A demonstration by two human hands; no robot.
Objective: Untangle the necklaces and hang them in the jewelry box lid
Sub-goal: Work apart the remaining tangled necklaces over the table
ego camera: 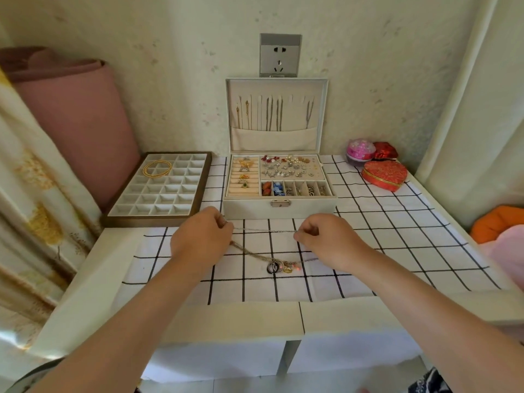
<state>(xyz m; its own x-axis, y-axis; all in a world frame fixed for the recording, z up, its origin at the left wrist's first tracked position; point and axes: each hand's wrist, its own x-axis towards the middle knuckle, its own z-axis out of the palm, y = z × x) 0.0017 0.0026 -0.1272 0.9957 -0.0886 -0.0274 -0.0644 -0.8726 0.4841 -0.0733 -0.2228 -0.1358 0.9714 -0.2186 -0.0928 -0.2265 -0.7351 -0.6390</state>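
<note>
A thin silver chain [266, 230] is stretched level between my two hands, just in front of the jewelry box [279, 207]. My left hand [200, 239] pinches its left end and my right hand [326, 241] pinches its right end. Below it, a bundle of tangled necklaces [276, 265] with ring and coloured pendants droops onto the checked cloth; its strands run up toward both hands. The box's open lid [276, 114] stands upright against the wall, with several chains hanging from its hooks into a fabric pocket.
A brown compartment tray [158, 188] holding gold bangles [157, 168] lies left of the box. A red heart-shaped box [384, 175], a pink container [360, 150] and a red pouch [385, 151] sit at the back right. A wall socket [280, 55] is above the lid.
</note>
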